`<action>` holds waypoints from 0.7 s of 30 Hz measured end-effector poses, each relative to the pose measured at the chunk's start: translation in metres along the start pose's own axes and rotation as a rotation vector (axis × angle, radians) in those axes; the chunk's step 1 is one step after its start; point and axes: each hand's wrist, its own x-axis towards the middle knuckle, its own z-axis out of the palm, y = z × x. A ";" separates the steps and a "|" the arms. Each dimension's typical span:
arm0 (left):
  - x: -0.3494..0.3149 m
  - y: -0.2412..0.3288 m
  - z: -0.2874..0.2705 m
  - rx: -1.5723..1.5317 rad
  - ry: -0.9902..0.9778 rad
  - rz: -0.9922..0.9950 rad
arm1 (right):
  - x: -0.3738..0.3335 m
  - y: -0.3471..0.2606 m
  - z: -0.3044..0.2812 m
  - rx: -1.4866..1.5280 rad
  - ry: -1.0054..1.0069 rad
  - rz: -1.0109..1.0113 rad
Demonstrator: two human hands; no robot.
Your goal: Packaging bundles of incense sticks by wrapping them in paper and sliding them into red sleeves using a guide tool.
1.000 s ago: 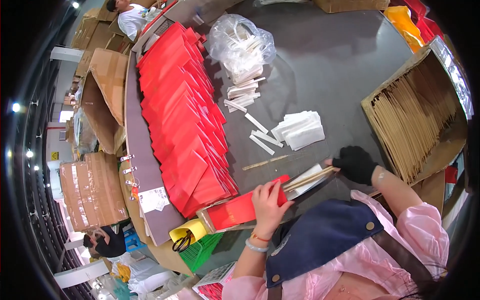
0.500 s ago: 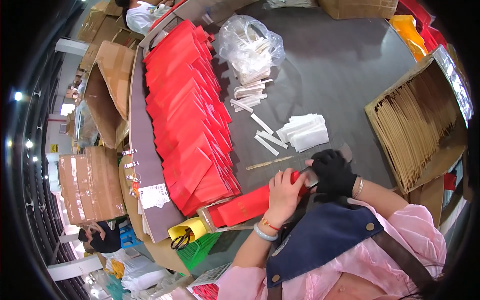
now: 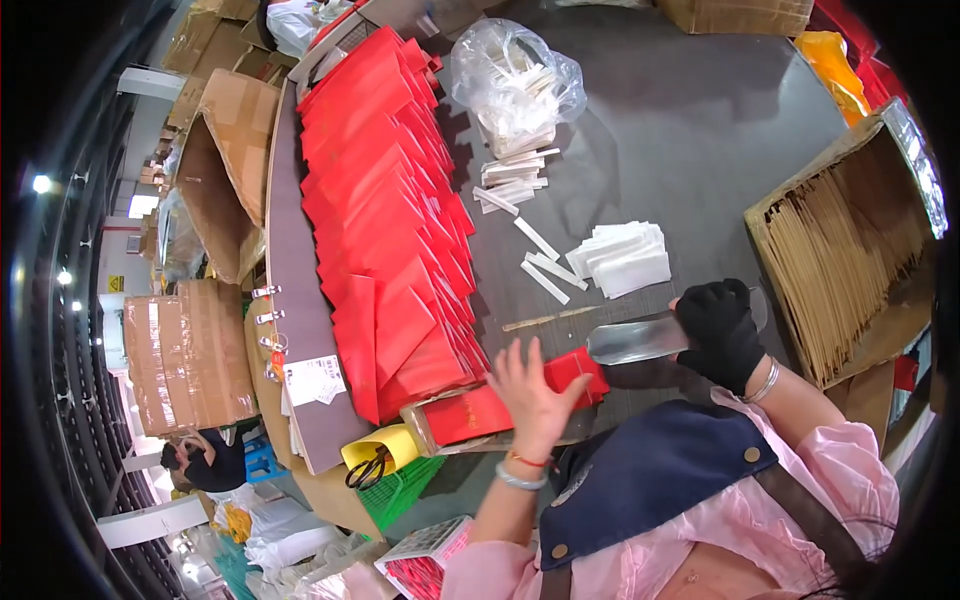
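Note:
My left hand point(image 3: 530, 395) is bare, its fingers spread over the red packets point(image 3: 468, 415) in a shallow cardboard tray point(image 3: 424, 438); nothing is in it. In a black fingerless glove, my right hand point(image 3: 718, 335) grips a shiny, trough-shaped metal scoop point(image 3: 632, 340). The scoop's rounded end points left, just off the right end of those packets. Farther left, a long overlapping row of red paper packets point(image 3: 385, 200) covers the table's left side. White paper slips point(image 3: 622, 260) lie stacked beyond my hands.
Loose white strips point(image 3: 538, 238) trail from a clear plastic bag point(image 3: 515, 85). A carton of upright brown card pieces point(image 3: 835, 270) stands at right. Scissors point(image 3: 370, 468) sit in a yellow holder point(image 3: 395, 447) by the near left edge. Another person point(image 3: 212, 458) is beyond the table.
My left hand has let go of the red packet's end and opened. My right hand has drawn the scoop away to the right. A narrow red packet now shows on the row's left side.

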 end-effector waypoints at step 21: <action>0.112 -0.045 0.035 -0.100 0.130 0.408 | -0.032 0.080 0.009 0.339 0.391 0.315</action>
